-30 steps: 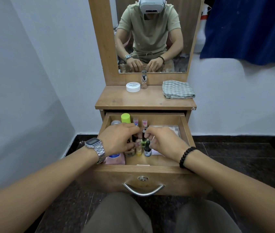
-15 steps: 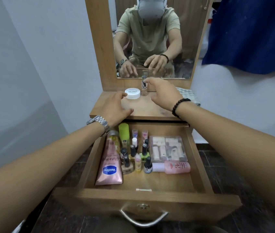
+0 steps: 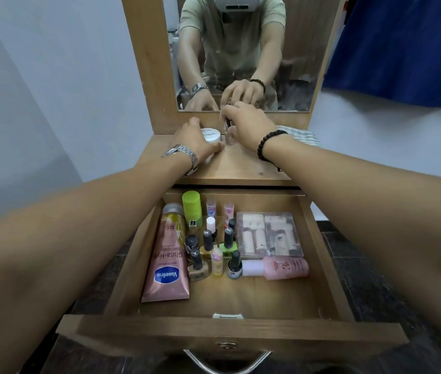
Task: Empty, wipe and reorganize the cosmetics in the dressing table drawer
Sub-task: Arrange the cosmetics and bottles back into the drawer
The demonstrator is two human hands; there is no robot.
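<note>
The wooden drawer (image 3: 230, 333) stands pulled out below me. In it lie a pink Vaseline tube (image 3: 167, 263), a green-capped bottle (image 3: 191, 209), several small nail polish bottles (image 3: 211, 249), a clear plastic case (image 3: 269, 234) and a pink bottle (image 3: 285, 268) on its side. On the table top (image 3: 238, 166) my left hand (image 3: 196, 140) curls round a white round jar (image 3: 212, 134). My right hand (image 3: 249, 124) pinches a small clear bottle (image 3: 229, 133) beside the jar, just under the mirror.
A mirror (image 3: 243, 52) in a wooden frame rises behind the table top. A folded striped cloth (image 3: 305, 137) lies at the right of the top, partly behind my right wrist. A blue fabric (image 3: 402, 47) hangs at the upper right. White walls flank the table.
Both hands left the drawer and reached up to the table top. The left hand closed round the white jar and the right hand took hold of the small bottle. The view moved closer.
</note>
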